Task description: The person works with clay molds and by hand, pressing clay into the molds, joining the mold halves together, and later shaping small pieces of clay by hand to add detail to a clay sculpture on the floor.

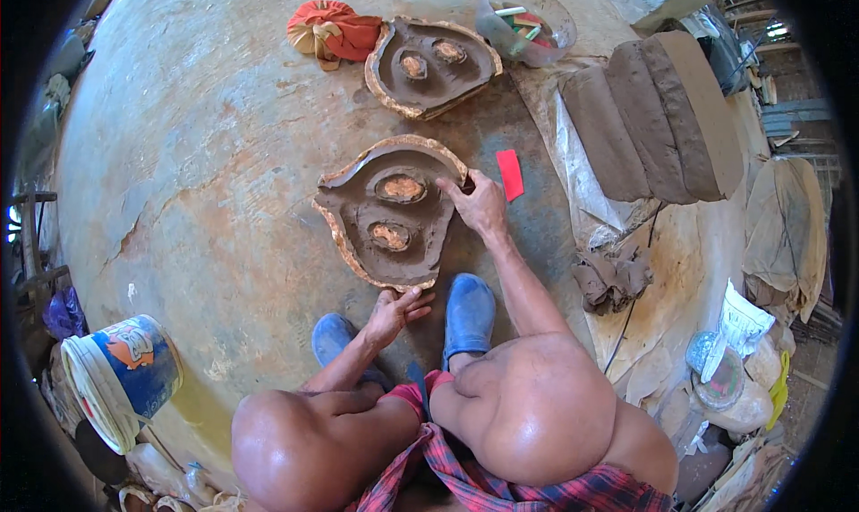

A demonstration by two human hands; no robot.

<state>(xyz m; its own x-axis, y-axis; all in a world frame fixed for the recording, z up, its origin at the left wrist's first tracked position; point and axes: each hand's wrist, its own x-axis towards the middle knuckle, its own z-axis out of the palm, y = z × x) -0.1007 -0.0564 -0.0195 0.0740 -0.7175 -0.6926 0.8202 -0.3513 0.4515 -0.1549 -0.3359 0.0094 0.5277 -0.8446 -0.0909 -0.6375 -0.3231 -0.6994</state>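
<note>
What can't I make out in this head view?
Head view:
Underside of the nearer clay-lined form: hidden by the form itself.
Left blue clog: partly hidden by the left forearm.
Sticks in the clear tub: too small to identify.
Plaid cloth: cut off by the lower edge.

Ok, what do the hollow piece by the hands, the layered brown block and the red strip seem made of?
Hollow piece: rough, orange-stained rim suggests plaster or fired clay; matte, dark lining resembles moist clay.
Layered brown block: probably clay; dull, smooth, soft-edged slabs.
Red strip: flat, evenly coloured; possibly plastic or rubber, unclear.
</note>
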